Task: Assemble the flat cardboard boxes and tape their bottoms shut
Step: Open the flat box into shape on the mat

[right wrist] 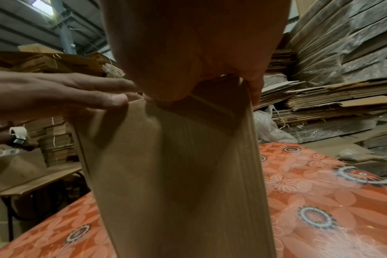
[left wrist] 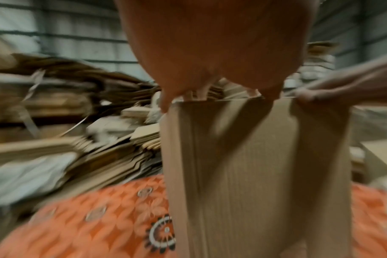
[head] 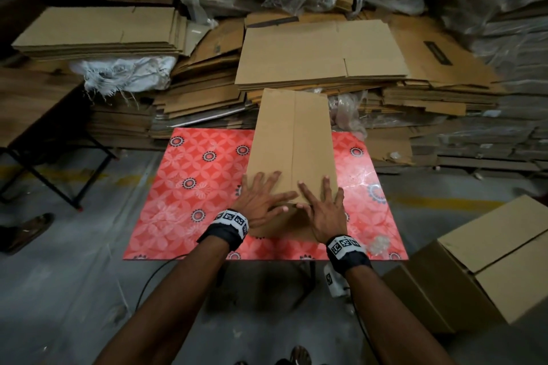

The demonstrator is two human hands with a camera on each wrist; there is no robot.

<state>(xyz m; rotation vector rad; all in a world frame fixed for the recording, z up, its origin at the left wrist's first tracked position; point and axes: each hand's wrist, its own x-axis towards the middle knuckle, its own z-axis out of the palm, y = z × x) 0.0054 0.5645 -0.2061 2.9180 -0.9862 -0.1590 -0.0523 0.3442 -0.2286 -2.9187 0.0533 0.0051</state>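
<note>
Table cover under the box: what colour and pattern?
Table cover: red-orange, pale floral lattice with black-and-white round medallions. Head view shows it best.

A: Box [head: 292, 139] stands on the table [head: 189, 192], toward its far middle, both hands on its near top edge: left hand [head: 261, 198] left of the seam, right hand [head: 324, 210] right.

B: Surroundings?

A: Flat cardboard stacks [head: 320, 53] beyond the table's far edge. Assembled box [head: 486, 264] on the floor, near right. Folding table [head: 35, 104] far left.

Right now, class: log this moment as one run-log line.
step: flaps held shut | box: on table | left hand: pressing flap | right hand: pressing flap | tape: none on seam
</note>
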